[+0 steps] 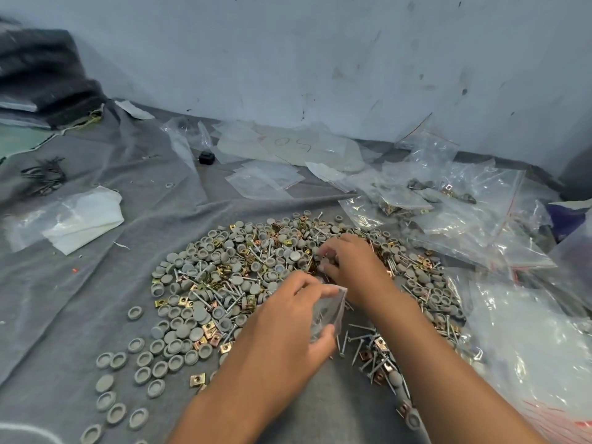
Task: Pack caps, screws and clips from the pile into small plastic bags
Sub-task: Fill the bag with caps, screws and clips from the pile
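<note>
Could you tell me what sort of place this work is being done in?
Probably an informal packing spot on a floor or low surface, not a factory line: a grey cloth spread against a scuffed pale wall, a loose pile of caps, screws and clips, and clear plastic bags scattered around.

Both forearms reach in from the bottom edge, bare, angled up toward centre. Left hand (288, 318) palm down, thumb and fingers curled in a pinch grip on a small clear bag (330, 312). Right hand (349, 264) just beyond the bag, fingers bent, fingertips (323, 251) bunched together, pointing left.
</note>
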{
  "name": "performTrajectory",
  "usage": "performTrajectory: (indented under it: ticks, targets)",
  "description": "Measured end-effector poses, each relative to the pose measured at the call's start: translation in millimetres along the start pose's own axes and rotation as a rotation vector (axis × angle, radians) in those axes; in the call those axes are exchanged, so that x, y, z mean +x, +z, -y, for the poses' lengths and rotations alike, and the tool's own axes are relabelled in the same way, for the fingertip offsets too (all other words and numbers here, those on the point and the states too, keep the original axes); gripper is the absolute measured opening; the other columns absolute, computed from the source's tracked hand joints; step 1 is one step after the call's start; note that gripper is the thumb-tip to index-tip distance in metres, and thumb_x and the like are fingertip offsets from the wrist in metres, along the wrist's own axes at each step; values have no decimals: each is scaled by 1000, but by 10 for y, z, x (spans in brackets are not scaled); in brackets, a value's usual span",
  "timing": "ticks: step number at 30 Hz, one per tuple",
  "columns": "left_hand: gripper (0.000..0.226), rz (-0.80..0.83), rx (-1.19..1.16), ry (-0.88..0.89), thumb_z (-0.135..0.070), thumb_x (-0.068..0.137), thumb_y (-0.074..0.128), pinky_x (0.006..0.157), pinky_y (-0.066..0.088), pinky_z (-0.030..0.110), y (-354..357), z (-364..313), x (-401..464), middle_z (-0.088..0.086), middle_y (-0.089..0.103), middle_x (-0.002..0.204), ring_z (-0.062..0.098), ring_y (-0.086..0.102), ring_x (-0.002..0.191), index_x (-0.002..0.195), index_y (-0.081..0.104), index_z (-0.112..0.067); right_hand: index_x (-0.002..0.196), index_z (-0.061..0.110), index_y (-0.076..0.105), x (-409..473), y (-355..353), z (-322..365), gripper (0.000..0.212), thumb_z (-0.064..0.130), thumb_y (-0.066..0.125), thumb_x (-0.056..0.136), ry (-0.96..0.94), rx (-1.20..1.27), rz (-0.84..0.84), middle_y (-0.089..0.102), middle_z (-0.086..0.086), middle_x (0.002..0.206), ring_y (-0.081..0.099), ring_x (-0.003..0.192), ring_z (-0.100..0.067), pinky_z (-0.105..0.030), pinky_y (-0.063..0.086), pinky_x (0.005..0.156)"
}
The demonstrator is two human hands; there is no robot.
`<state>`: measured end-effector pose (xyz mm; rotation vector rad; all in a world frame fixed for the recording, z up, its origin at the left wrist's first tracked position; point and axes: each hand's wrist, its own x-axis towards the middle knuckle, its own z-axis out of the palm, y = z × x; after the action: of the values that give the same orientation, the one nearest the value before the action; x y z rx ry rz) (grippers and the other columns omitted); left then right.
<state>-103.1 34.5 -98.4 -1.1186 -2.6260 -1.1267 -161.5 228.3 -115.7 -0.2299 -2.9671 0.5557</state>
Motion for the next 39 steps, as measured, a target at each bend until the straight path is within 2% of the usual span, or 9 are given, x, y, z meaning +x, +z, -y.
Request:
performTrajectory:
  ticks: [5,10,14,18,23,27,29,32,39]
  targets:
    - [46,-30,-9,-14,-42,93,61,80,50,13,6,18,7,-35,37,119,-12,52,94,136,48,-48,115,25,63,-70,41,-116,17,22,63,98,31,-3,-1,53,4,116,52,99,-13,-31,46,86]
    - [48,-14,-17,-21,-41,93,60,75,46,5,60,-8,1,-35,36,121,-13,52,96,138,46,-47,119,24,63,-160,20,-189,19,26,61,100,134,-26,-22,52,0,121,55,109,-19,-33,48,95]
    - [48,-9,-2,-36,-41,91,60,77,47,8,93,-5,17,-36,35,120,-9,55,93,137,46,-48,108,26,62,-295,-33,-195,10,20,62,99,123,69,-69,54,7,118,54,96,-9,-22,45,83]
    - [47,-13,6,-35,-44,91,61,68,45,8,91,22,16,-36,35,120,-16,51,92,135,45,-51,102,35,64,-645,-203,-164,12,26,68,95,147,422,-167,69,17,94,64,87,5,-19,54,80]
    - [47,-28,0,-41,-40,93,63,77,40,4,93,30,30,-35,35,119,-17,46,103,137,47,-48,98,35,70,-1044,-508,49,14,32,76,85,-12,952,-226,74,7,95,70,84,-7,-18,54,71]
    - [48,-49,-29,-41,-38,90,68,73,39,4,101,-13,39,-36,38,116,-18,46,99,134,52,-44,99,36,65,-1131,-583,201,28,17,74,80,-176,800,-260,71,8,91,64,74,-10,-20,51,63]
    - [47,-69,-39,-41,-40,87,68,77,38,2,100,-17,50,-35,41,114,-18,46,98,132,55,-41,100,36,64,-1162,-550,233,33,15,74,77,-267,603,-296,69,13,92,64,77,-9,-14,47,64]
    - [43,-82,-22,-47,-44,86,64,71,40,7,103,2,51,-32,44,113,-16,48,94,128,58,-38,106,30,67,-1182,-500,267,37,13,75,74,-361,371,-345,66,23,96,60,84,5,-3,40,71]
    - [39,-87,-39,-27,-45,83,58,67,39,10,80,-22,52,-31,45,112,-13,50,90,122,57,-44,105,28,63,-1194,-430,263,39,12,84,77,-426,282,-423,60,20,95,56,88,6,-6,39,76]
